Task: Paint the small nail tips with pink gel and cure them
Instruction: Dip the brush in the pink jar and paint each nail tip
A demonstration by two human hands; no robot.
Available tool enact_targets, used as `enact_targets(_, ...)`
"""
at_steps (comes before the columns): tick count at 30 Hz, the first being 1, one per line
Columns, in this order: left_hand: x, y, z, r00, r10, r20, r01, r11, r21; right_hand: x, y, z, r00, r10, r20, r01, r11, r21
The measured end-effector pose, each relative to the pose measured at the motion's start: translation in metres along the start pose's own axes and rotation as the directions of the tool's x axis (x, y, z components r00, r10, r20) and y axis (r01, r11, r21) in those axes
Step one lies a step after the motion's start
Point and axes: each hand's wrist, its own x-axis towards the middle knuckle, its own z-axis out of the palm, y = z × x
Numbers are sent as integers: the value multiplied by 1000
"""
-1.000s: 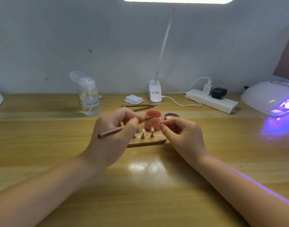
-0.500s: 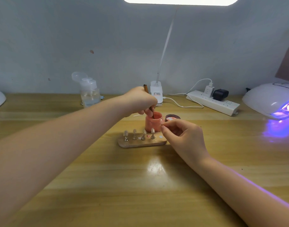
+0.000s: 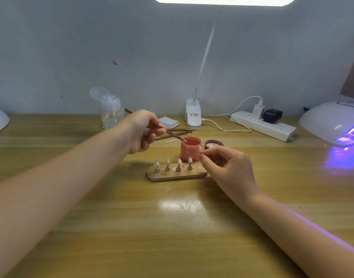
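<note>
The left hand [image 3: 143, 131] reaches out over the bench [image 3: 172, 227], its grip closed round a thin brush [image 3: 152, 124] — the handle runs up and back past the knuckles, and the bristle end slants down to the rim of the open pink gel jar [image 3: 190, 148], at or just inside its left edge. Whether the tip touches the gel cannot be told.

The right hand [image 3: 226, 167] sits just to the right of the jar with its fingers curled, thumb and forefinger pinched together close to the jar's right side; something very small may lie between them, but it is too small to make out.

In front of the jar lies a wooden holder [image 3: 176, 174], an oval strip carrying four small nail tips [image 3: 173, 161] on little metal stands in a row, all upright. A round metal spot shows bare at the holder's right end, beside the right hand's fingertips, and a small pink dab lies between the third and fourth stands.

The jar's lid [image 3: 213, 144] rests upside down just behind and to the right of the jar. Two more brushes [image 3: 176, 132] lie flat behind the jar — near a stack of white pads [image 3: 169, 122]. Further back stand a clear pump bottle [image 3: 112, 111], a white clip lamp [image 3: 193, 115] and a power strip [image 3: 262, 125]. At the far right a white curing lamp [image 3: 332, 121] glows violet onto the bench
</note>
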Motion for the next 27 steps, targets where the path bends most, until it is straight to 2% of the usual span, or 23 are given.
enact_targets(5, -3, -10, -10, 999, 37, -24, -40, 990, -138, 0, -1, 1, 1000, -16, -6, 16, 1000, -6)
enact_targets(7, -10, -16, -11, 987, 152, -54, -159, 970, -182, 0, -1, 0, 1000, -14, -5, 14, 1000, -7)
enact_targets(8, -15, -21, -11, 959, 274, -73, -282, 949, -145, 0, -1, 0, 1000, -14, -5, 14, 1000, -8)
enact_targets(9, -23, -28, -11, 898, 432, -82, -436, 899, -41, 0, -1, 0, 1000, -15, -7, 15, 1000, -10)
enact_targets(11, -40, -44, -9, 703, 711, -14, -697, 693, 186, -1, -1, 0, 1000, -14, -13, 14, 1000, -13)
enact_targets(12, -50, -52, -7, 633, 773, 42, -759, 609, 231, -1, -1, 0, 1000, -9, -17, 9, 1000, -12)
enact_targets(14, -64, -65, 0, 543, 830, 123, -822, 496, 280, -1, -2, 0, 1000, 0, -20, 0, 1000, -9)
enact_targets(17, -72, -75, 8, 459, 872, 168, -852, 379, 360, -1, -2, 0, 1000, 0, -15, 0, 1000, -14)
enact_targets(21, -73, -78, 12, 413, 893, 177, -868, 328, 373, -1, -3, -1, 1000, -8, -13, 8, 1000, -11)
enact_targets(27, -74, -82, 10, 447, 881, 153, -867, 385, 315, -1, -2, -1, 1000, -15, -18, 15, 1000, -18)
